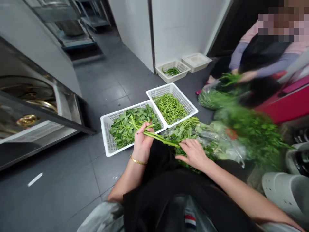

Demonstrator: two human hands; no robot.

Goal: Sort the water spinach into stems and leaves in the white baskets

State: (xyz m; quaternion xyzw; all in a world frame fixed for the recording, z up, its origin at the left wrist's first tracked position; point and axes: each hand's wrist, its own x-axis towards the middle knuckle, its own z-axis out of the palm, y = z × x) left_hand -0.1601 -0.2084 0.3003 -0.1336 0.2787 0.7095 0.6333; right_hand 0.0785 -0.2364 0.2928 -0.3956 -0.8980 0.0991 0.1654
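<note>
My left hand (143,138) is closed around several long green vegetable stems (160,138), above the near edge of a white basket (106,141) of cut leafy greens (123,129). My right hand (194,154) has its fingers on the right end of the same stems, its thumb lower down and partly apart. Leaves (184,158) show beneath the right hand; whether they belong to the held stems I cannot tell. Just beyond, a second white basket (193,108) holds cut green beans or stems (170,108). A bunch of leafy stems (187,125) lies right of the baskets.
Plastic-wrapped vegetables (224,141) and a blurred heap of feathery greens (256,135) lie to my right. A co-worker (263,54) handles greens at the upper right. Two white trays (172,75) stand by the wall. At left is a metal cabinet (67,103); at right, a white bucket (277,183).
</note>
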